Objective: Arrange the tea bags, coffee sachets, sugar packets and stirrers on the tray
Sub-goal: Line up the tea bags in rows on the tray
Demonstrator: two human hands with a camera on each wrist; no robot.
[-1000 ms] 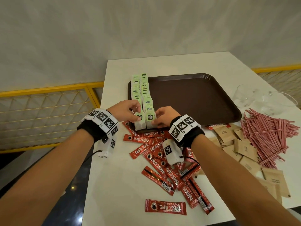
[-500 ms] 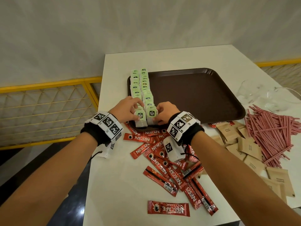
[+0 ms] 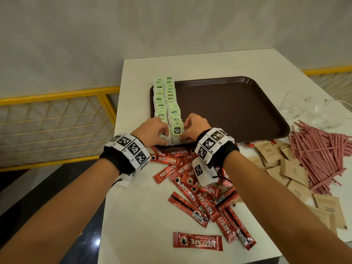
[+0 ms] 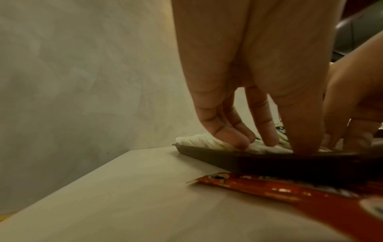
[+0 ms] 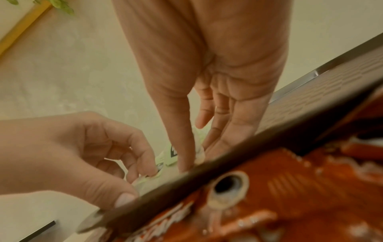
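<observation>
Squaring tea bags at tray's 9 o'clock edge: left hand and right hand pinch the nearest bags. Risk: uneven squeeze topples rows.

Tray was dark brown. Tea bags were white with pale green tags, dark logo on each. Coffee sachets were red with white lettering, some with black stripe. Sugar packets were plain kraft brown with small dark print. Stirrers were pink-red with white striping. Table was white. Wristbands were black, carrying white blocks with black square codes. Railing was yellow.
</observation>
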